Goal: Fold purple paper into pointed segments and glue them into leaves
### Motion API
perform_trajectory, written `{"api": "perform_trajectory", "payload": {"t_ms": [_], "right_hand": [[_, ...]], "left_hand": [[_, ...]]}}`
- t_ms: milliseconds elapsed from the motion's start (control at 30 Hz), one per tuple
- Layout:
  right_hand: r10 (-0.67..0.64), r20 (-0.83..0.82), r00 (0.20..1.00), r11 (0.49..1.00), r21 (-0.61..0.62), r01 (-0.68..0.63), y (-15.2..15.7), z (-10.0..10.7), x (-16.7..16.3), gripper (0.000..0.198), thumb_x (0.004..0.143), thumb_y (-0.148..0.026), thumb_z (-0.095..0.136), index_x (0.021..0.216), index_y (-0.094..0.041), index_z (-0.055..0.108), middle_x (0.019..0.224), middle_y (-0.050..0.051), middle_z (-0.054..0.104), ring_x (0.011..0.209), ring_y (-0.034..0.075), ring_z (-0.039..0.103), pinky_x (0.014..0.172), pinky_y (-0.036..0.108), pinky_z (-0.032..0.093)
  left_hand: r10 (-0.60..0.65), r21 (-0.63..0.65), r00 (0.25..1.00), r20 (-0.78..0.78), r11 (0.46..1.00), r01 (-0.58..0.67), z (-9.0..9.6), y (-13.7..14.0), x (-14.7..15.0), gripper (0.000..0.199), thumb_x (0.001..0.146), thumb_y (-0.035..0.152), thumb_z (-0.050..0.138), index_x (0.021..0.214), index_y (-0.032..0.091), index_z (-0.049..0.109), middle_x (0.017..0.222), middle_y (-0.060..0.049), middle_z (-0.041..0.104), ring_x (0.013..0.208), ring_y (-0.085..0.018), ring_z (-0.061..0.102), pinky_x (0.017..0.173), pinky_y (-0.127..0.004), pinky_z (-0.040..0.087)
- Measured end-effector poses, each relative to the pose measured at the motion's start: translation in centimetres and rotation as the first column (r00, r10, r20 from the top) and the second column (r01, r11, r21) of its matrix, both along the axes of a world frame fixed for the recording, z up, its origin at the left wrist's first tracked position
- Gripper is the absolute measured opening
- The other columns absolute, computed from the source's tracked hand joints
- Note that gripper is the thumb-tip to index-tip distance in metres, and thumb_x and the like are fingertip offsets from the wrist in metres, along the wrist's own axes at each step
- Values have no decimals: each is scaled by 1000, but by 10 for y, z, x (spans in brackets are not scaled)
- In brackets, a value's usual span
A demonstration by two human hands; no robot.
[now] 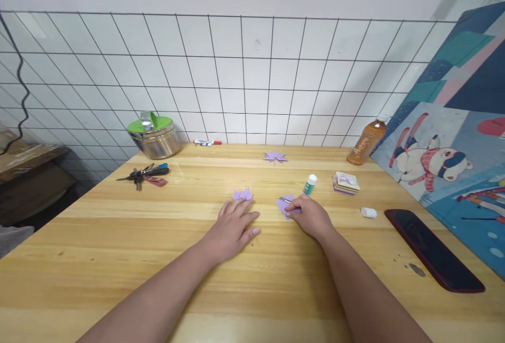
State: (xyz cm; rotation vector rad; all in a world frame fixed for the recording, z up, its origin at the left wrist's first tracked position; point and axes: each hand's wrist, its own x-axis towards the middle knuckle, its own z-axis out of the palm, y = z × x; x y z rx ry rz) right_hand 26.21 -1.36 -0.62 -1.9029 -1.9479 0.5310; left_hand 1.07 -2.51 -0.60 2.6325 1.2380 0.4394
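My left hand (232, 230) lies palm down on the table with its fingers spread, the fingertips at the lower edge of a purple paper leaf (242, 194). Part of that leaf is hidden under the fingers. To its right, my right hand (310, 214) is closed in a pinch around a thin silvery tool (285, 200) whose kind I cannot make out. The tool lies over a small folded piece of purple paper (282, 207), which the hand partly covers. Just behind this hand stands an uncapped glue stick (310, 184). Farther back rests a purple maple-shaped paper leaf (275, 157).
On the right are a stack of coloured paper (345, 183), a white cap (369, 212), a drink bottle (366, 142) and a dark phone-like slab (432, 248). A lidded metal pot (155, 138), keys (144, 174) and markers (207, 143) lie toward the back left.
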Motion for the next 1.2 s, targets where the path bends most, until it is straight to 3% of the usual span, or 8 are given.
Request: {"api": "perform_trajectory", "payload": {"t_ms": [300, 600, 667, 733, 800, 867, 1000, 1200], "right_hand": [[-48, 6, 999, 996, 73, 47, -1, -1, -2, 13, 77, -30, 57, 77, -27, 70, 90, 0, 62, 85, 16, 58, 67, 26, 38], [25, -554, 832, 915, 348, 204, 0, 3, -3, 19, 76, -35, 59, 76, -18, 67, 87, 8, 66, 77, 20, 60, 66, 32, 47], [170, -550, 818, 887, 447, 116, -6, 7, -10, 14, 76, -32, 61, 76, -19, 67, 90, 8, 65, 82, 20, 61, 68, 32, 49], [350, -407, 844, 832, 549, -80, -14, 11, -20, 9, 77, -26, 61, 77, -22, 69, 92, 7, 64, 86, 18, 60, 71, 31, 49], [488, -259, 833, 760, 595, -261, -23, 13, -31, 11, 79, -22, 59, 82, -24, 69, 97, 6, 64, 87, 16, 60, 73, 28, 49], [574, -119, 810, 706, 573, -417, -31, 15, -41, 14, 81, -20, 56, 85, -26, 68, 100, 4, 63, 87, 13, 61, 74, 26, 48], [632, 27, 774, 657, 511, -554, -41, 22, -52, 18, 81, -24, 54, 97, -26, 64, 110, 3, 61, 94, 15, 58, 80, 28, 47], [628, 247, 738, 589, 470, -658, -41, 24, -56, 37, 82, -10, 47, 114, -26, 56, 118, 2, 58, 99, 20, 52, 85, 34, 44]], "left_hand": [[-6, 6, 1000, -5, 1000, 6, 0, -1, 0, 38, 87, 44, 39, 119, 29, 53, 139, -6, 38, 129, -28, 26, 104, -53, 17], [-6, -137, 957, 290, 989, 47, 2, 3, 1, 36, 86, 45, 43, 109, 24, 62, 123, -9, 55, 116, -26, 42, 100, -45, 26], [89, -383, 868, 488, 916, 122, 2, 3, 3, 43, 87, 49, 37, 105, 21, 65, 108, -10, 62, 100, -23, 52, 92, -40, 36], [269, -630, 718, 642, 719, 294, 3, 2, 5, 55, 87, 56, 29, 103, 17, 65, 98, -12, 64, 83, -20, 57, 77, -35, 45], [469, -720, 548, 692, 505, 476, 4, 0, 7, 59, 84, 60, 30, 104, 15, 63, 95, -12, 64, 74, -17, 58, 66, -31, 46], [589, -715, 435, 681, 409, 567, 6, -1, 7, 46, 81, 52, 48, 102, 14, 64, 91, -11, 64, 75, -16, 58, 67, -27, 46], [674, -733, 379, 634, 368, 572, 6, -1, 7, 26, 71, 29, 69, 89, 10, 66, 78, -7, 64, 68, -12, 57, 66, -22, 45], [700, -786, 401, 591, 387, 482, -2, 4, 8, 26, 68, 32, 71, 81, 11, 63, 57, 2, 54, 44, -3, 41, 42, -14, 28]]}}
